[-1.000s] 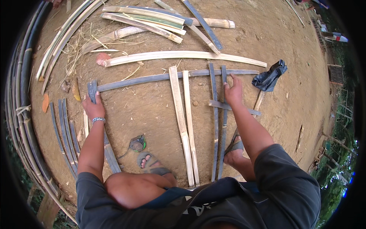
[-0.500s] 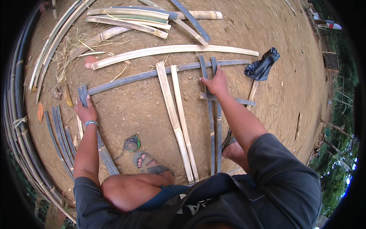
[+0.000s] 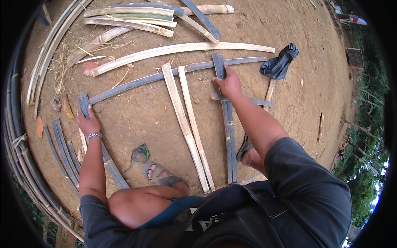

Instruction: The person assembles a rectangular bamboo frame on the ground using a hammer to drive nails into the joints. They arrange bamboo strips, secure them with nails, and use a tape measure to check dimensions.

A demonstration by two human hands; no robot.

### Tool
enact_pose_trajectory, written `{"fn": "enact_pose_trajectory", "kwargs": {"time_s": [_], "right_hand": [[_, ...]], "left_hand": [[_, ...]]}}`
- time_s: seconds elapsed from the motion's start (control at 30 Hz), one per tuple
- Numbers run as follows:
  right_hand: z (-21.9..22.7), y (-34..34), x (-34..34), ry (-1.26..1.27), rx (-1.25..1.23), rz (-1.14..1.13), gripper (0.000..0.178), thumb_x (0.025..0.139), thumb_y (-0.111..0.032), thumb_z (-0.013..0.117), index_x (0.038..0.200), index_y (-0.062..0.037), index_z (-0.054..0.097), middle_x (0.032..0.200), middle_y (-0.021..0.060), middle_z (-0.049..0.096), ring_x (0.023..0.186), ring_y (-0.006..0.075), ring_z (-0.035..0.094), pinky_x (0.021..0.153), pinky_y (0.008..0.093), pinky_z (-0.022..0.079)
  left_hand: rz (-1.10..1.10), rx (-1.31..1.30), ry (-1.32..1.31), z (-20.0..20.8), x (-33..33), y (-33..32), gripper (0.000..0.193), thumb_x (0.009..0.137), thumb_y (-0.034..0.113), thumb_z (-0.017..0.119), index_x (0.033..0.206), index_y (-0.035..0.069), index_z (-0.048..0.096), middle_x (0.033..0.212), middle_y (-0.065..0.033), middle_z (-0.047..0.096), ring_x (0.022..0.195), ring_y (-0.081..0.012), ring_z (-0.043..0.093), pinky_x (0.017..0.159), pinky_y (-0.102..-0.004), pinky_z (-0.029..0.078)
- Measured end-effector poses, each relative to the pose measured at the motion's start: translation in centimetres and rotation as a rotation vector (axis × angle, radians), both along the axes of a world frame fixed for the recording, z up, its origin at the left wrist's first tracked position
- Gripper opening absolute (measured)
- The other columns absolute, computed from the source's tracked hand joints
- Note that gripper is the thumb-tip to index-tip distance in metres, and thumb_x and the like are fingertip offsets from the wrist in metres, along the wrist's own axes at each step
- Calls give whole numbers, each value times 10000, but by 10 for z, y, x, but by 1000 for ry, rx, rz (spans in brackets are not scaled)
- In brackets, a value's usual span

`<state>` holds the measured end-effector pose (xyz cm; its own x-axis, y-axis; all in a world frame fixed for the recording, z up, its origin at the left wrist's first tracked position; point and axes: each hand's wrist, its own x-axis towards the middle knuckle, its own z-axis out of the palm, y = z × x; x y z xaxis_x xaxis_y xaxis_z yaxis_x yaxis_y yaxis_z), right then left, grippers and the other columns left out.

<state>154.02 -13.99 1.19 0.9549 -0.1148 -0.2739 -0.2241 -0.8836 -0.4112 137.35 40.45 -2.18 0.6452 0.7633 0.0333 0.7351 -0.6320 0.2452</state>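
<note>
My right hand [image 3: 228, 84] is closed round the upper part of two dark bamboo strips [image 3: 230, 136], which lie side by side and touch along most of their length. They cross over a long dark bamboo strip [image 3: 140, 84] at the far side and a short dark crosspiece [image 3: 252, 101]. At the left, my left hand [image 3: 88, 121] grips the far end of another dark bamboo pair [image 3: 83, 103], beside the long strip's left end; my hand and forearm partly hide this pair. Between my hands, two pale bamboo strips [image 3: 184, 111] rest with their far ends on or against the long strip.
A pale split bamboo length [image 3: 182, 50] lies beyond, with a pile of bamboo pieces [image 3: 130, 16] farther off. A black plastic bag [image 3: 280, 62] covers a stick's end. Near my sandalled foot sits a round tape measure [image 3: 140, 153]. Long bamboo poles [image 3: 18, 124] line the left edge.
The two dark strips under my right hand were apart and now lie together. My left hand keeps its grip at the left end. The whole view has shifted slightly.
</note>
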Motion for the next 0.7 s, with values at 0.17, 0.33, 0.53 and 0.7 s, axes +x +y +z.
{"fn": "enact_pose_trajectory", "kwargs": {"time_s": [0.17,0.33,0.53,0.7], "right_hand": [[-1,7,1,-6,-9,1,887,745,-308,894,1479,-3,501,1367,231,603,1269,369,581,1097,420,450],[-3,4,2,16,-7,-17,899,752,-295,887,1500,-15,477,1384,216,579,1287,368,555,1120,417,433],[0,8,1,31,-22,-31,907,740,-288,910,1494,-10,490,1377,236,602,1276,364,587,1099,409,457],[-5,5,1,-5,-12,-22,912,738,-281,914,1496,-9,487,1379,237,604,1266,356,598,1092,410,463]], "left_hand": [[-21,35,-27,-6,-4,9,720,981,564,604,1440,11,551,1172,-262,570,1106,-421,581,990,-446,459],[-49,26,-30,-5,-4,9,724,978,567,608,1441,14,550,1159,-265,576,1115,-420,573,999,-447,453],[-46,45,-23,-10,-6,14,722,974,565,614,1430,7,561,1134,-261,585,1097,-413,572,991,-446,453],[-39,28,-23,-6,-4,10,728,973,563,617,1409,-18,571,1134,-265,586,1096,-414,569,993,-449,451]]}}
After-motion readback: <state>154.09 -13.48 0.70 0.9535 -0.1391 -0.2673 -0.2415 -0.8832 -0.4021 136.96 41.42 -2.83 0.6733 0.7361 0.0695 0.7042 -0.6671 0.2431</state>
